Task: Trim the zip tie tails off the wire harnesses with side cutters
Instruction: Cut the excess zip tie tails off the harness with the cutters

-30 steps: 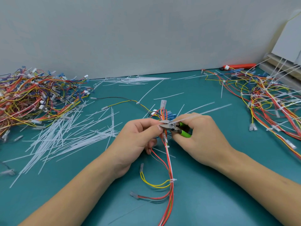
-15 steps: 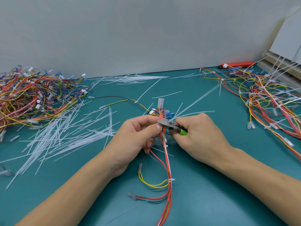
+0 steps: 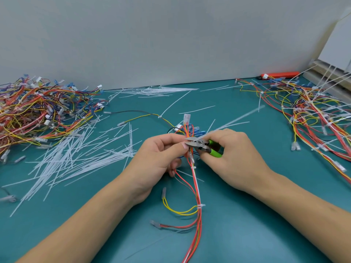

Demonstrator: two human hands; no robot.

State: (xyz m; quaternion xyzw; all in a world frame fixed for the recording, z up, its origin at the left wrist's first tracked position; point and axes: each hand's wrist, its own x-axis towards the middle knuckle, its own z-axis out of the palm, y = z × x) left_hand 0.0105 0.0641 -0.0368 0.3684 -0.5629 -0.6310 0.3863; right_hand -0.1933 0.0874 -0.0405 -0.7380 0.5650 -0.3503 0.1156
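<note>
Head view: two hands over teal tabletop (image 3: 247, 215). Left hand (image 3: 159, 158) pinches one wire harness (image 3: 196, 196) mid-tabletop; right hand (image 3: 233, 158) grips one green-handled side cutters (image 3: 201, 145), blades at harness. Two harness piles, left (image 3: 38, 114) and right (image 3: 313, 114); cut tails (image 3: 76, 158) uncountable

Teal bench (image 3: 247, 234). Grey wall (image 3: 152, 38) at far edge. Orange flat tool (image 3: 281, 74) far right against wall. White panel (image 3: 340, 46) leaning at far right corner.
</note>
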